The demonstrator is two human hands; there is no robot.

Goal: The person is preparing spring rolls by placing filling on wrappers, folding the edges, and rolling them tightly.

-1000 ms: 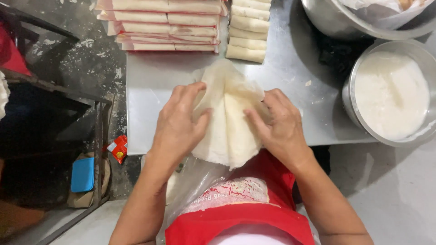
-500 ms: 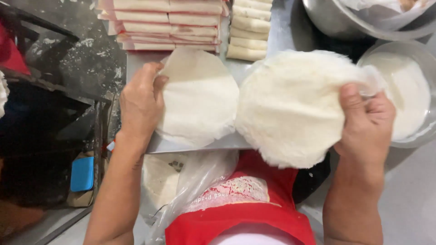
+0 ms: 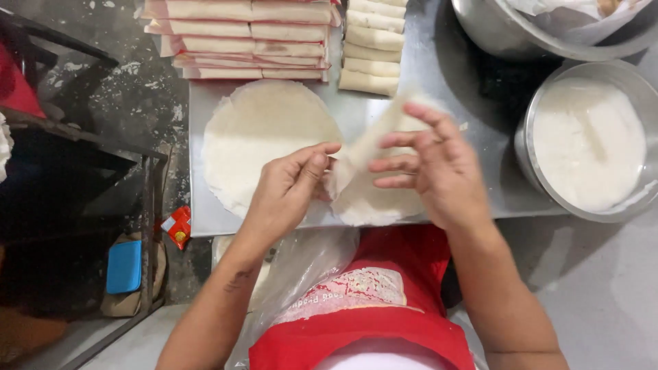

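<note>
- Where the steel table [image 3: 226, 223] fills the upper middle of the head view, seen from above, with its near edge against a red apron [image 3: 384, 308].
- Right of it, at the table's edge: a steel bowl [image 3: 528, 137] full of white paste [image 3: 586, 140]; behind that, a bigger steel basin [image 3: 493, 31] lined with plastic, cut off by the top edge.
- Along the far edge: a stack [image 3: 240, 38] of long folded wrappers with pinkish edges, then a short column of pale rolls [image 3: 373, 48] just beside it.
- Flat on the table, left of centre: one round white sheet [image 3: 264, 133], near side just over the table's edge, far side close to the stack.
- Held above the near edge, right of that round: a second sheet [image 3: 373, 199], lifted, bent and blurred, lower part resting on the steel.
- Right hand [image 3: 439, 175]: fingers spread and apart, fingertips against the raised strip of the second sheet; actual clamping impossible to tell through the blur.
- Left hand [image 3: 288, 192]: thumb and forefinger pinched together on the lower corner of the same sheet, touching the edge of the flat round.
- Below the table, by the left forearm: a clear plastic bag [image 3: 301, 267] with more white rounds inside.
- Left on the floor: a blue box [image 3: 125, 266] and a small red packet [image 3: 179, 226].
</note>
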